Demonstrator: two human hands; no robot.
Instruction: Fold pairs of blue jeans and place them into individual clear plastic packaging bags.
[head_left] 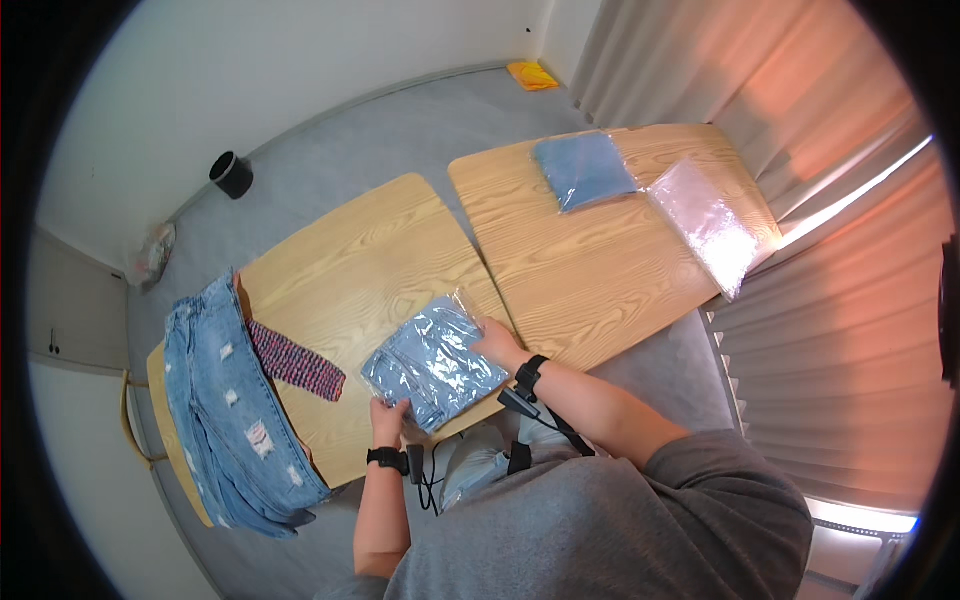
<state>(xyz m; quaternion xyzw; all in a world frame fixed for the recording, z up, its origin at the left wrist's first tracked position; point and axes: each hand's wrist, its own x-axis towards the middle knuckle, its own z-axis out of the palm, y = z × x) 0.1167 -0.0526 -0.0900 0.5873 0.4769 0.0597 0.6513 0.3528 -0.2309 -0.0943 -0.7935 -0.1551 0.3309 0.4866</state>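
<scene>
Folded light-blue denim lies inside a clear plastic bag [440, 358] at the near edge of the left table. My left hand [388, 420] pinches the bag's near left corner. At its right edge, my right hand [494, 343] grips the plastic, the thumb on top and the other fingers partly hidden. The bag looks flat and shiny, with glare across its front. Left of it, ripped blue jeans [235, 410] are spread over the table end and hang past its edge. A multicoloured knitted sleeve [295, 362] sticks out from under the jeans.
Two wooden tables [350, 250] stand with a narrow gap between them. The far table holds a bagged blue garment [585, 172] and a bagged pale pink one [703, 225]. On the floor are a black bin [232, 176], a yellow packet [532, 76] and a clear plastic bundle [155, 254]. Curtains [830, 390] hang at right.
</scene>
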